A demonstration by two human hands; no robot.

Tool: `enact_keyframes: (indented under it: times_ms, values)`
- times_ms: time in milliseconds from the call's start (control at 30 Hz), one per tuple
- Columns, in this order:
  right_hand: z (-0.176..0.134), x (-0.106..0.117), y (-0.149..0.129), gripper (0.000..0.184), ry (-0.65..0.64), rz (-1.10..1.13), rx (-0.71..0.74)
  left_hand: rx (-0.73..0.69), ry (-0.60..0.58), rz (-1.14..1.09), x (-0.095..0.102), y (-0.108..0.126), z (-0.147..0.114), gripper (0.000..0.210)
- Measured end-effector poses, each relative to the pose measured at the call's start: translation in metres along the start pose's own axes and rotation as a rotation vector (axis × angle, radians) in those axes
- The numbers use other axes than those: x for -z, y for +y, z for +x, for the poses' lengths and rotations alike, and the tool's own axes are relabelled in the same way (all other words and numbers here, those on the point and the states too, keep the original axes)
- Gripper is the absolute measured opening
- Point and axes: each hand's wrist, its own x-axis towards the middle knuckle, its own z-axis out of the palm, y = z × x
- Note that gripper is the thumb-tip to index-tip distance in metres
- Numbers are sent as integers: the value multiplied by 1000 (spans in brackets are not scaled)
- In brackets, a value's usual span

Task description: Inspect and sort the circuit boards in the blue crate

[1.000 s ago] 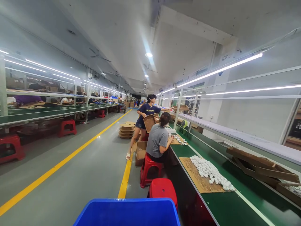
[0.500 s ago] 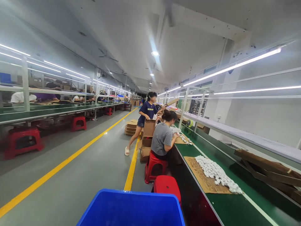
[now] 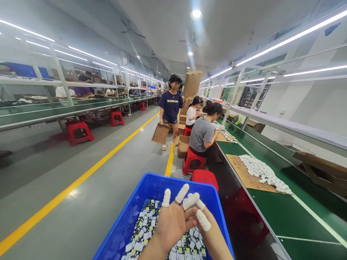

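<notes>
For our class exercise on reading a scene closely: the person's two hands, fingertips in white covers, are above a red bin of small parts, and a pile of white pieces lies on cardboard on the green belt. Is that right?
Not quite: the bin is blue, not red, as the head view shows. Only the stools nearby are red. The rest stands: the left hand and right hand wear white fingertip covers above the small parts, and the white pieces lie on cardboard on the green belt.

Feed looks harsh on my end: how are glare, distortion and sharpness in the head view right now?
Head view: the ceiling lamp and tube lights blow out to white; wide-angle bending curves the green conveyor and yellow floor line; the left hand, right hand and blue bin are sharp; faces of people farther off are blurred.
</notes>
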Motion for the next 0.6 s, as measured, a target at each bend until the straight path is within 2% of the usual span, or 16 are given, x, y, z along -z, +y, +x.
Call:
enact_keyframes:
  times_ms: [100,167,200,267,400,467,533,600]
  values:
    - [4,-11,-3,45,-72,13,17,-44,207,33,-3,-4,-3,44]
    - [6,-17,-4,37,-25,-56,32,-91,366,64,-4,-6,-5,50]
    - [6,-20,-4,35,10,-96,33,-108,405,65,-3,-7,-7,53]
    - [4,-27,-2,34,62,-134,3,-113,379,31,3,-8,-12,53]
    - [-3,-46,16,35,49,-115,-49,-61,157,-129,31,-13,-30,36]
    - [-4,-55,34,34,32,-145,-60,-48,101,-198,47,-17,-41,26]
    - [-5,-58,58,34,-28,-173,-71,-77,143,-176,62,-18,-53,13]
    - [-7,-54,87,38,-130,-159,-116,-88,317,-57,78,-13,-68,9]
